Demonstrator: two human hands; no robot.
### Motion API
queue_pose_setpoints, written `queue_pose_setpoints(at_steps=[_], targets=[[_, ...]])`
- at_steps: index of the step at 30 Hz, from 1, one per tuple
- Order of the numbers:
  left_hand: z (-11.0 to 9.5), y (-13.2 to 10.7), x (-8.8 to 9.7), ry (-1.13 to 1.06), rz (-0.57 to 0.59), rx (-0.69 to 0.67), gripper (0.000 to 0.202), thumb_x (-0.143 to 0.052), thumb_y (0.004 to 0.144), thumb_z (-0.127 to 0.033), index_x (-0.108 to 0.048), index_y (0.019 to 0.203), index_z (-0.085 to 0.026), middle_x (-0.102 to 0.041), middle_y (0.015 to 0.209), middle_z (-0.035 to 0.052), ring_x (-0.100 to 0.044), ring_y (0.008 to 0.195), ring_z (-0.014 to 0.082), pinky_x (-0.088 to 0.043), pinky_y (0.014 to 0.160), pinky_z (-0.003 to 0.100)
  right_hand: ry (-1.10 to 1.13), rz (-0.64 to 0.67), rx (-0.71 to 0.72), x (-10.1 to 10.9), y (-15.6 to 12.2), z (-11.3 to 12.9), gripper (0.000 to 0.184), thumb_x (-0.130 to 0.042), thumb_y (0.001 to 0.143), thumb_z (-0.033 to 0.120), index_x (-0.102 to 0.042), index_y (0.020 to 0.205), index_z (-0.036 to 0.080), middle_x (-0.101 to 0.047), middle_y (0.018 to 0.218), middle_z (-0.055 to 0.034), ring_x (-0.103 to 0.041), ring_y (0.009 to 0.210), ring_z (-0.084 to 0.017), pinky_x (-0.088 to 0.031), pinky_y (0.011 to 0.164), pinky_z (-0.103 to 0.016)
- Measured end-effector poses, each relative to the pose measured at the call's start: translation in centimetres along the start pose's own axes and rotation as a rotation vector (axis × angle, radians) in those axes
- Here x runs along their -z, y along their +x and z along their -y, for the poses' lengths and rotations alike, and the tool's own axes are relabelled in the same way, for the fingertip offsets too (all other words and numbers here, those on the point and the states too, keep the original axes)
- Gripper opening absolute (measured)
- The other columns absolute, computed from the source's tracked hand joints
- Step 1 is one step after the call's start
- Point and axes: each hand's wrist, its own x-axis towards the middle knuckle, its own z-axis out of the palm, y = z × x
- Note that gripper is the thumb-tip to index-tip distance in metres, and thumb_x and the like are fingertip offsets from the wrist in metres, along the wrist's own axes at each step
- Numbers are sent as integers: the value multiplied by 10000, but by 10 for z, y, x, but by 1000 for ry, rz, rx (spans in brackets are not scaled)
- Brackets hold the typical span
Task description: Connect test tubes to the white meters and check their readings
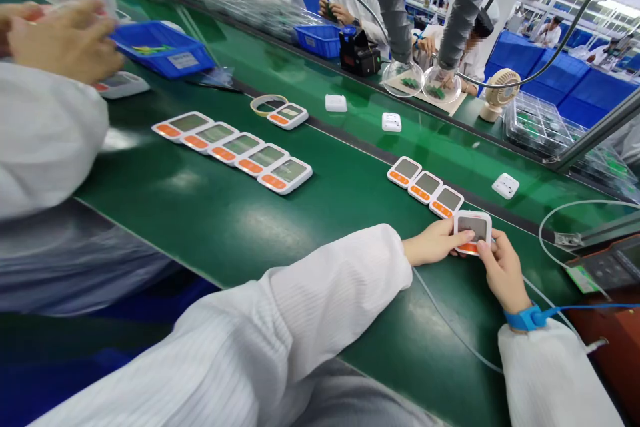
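Both of my hands grip one small white device (473, 223) with a grey screen and an orange strip, held tilted up above the green bench. My left hand (434, 241) closes on its left side, the thumb lying across the screen. On the right edge, my right hand (503, 267) pinches it with the thumb by the orange strip; a blue wrist strap (525, 317) circles that wrist. Just beyond lies a short row of similar devices (425, 186), screens up. Farther left, a longer row of such devices (240, 147) rests on the bench.
A co-worker's hands (65, 40) work at the left by a blue tray (163, 50). White units (505, 186) lie spaced along the far strip. Grey duct hoses (395, 7) hang overhead. A thin cable (450, 327) crosses the bench near my arms. A small fan (500, 93) stands beyond.
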Motion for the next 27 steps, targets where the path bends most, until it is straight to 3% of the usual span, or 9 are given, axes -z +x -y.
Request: queue_pose_setpoints(at_steps=[3, 5, 8, 10, 13, 17, 20, 23, 27], targets=[[-1, 2, 4, -126, 12, 68, 556, -654, 784, -614, -575, 1060, -137, -669, 795, 51, -610, 616, 138, -435, 546, 242, -144, -74, 40, -1, -2, -3, 475, -386, 986, 577, -634, 998, 172, -677, 785, -53, -615, 692, -198, -485, 641, -307], [-1, 3, 6, -171, 54, 88, 556, -654, 764, -646, -576, 973, -138, -643, 707, 30, -578, 534, 120, -412, 504, 235, -184, -122, 19, 0, 0, -6, 459, -375, 987, 550, -619, 1071, 170, -669, 758, -43, -605, 665, -196, -474, 627, -302], [-2, 2, 7, -177, 88, 113, 541, -654, 761, -654, -572, 922, -144, -623, 661, 14, -554, 495, 104, -390, 476, 224, -287, 2, -7, 4, 3, -10, 439, -434, 947, 516, -614, 1155, 174, -682, 806, -46, -611, 681, -208, -478, 645, -304], [-5, 1, 8, -169, 103, 120, 527, -655, 766, -647, -563, 917, -151, -617, 655, 5, -552, 502, 99, -394, 478, 220, -383, 76, 36, 5, 5, -10, 436, -392, 950, 508, -658, 1051, 177, -686, 831, -58, -612, 710, -216, -476, 664, -306], [-12, 0, 10, -147, 184, 114, 484, -738, 731, -560, -567, 943, -160, -620, 689, -7, -551, 540, 89, -415, 498, 212, -497, 44, 104, 4, 5, -7, 447, -345, 954, 493, -665, 902, 185, -677, 807, -65, -605, 726, -213, -458, 679, -299], [-14, 0, 11, -105, 244, 101, 459, -832, 656, -349, -569, 982, -160, -657, 783, 5, -581, 609, 87, -455, 551, 212, -605, -53, 91, 3, 4, -4, 398, -380, 924, 469, -657, 879, 187, -656, 766, -70, -580, 678, -214, -403, 650, -315], [-10, 2, 13, -86, 198, 99, 479, -826, 653, -283, -549, 1022, -156, -662, 802, 10, -590, 612, 89, -478, 569, 227, -750, -153, 17, 6, 5, -8, 376, -417, 911, 484, -656, 862, 199, -645, 719, -57, -567, 628, -215, -369, 610, -318], [-11, 5, 22, -73, 131, 62, 512, -812, 660, -272, -533, 1073, -153, -665, 824, 17, -606, 618, 98, -492, 575, 236, -771, -210, 43, 10, 9, -17, 443, -375, 937, 520, -659, 974, 182, -672, 841, -93, -612, 767, -247, -421, 691, -341], [-23, 11, 54, -30, -170, -130, 553, -806, 660, -292, -526, 1116, -153, -675, 857, 30, -599, 617, 99, -485, 571, 233, -771, -172, 145, 11, 14, -26, 598, -349, 949, 622, -629, 1130, 125, -650, 963, -143, -605, 898, -282, -450, 799, -389]])
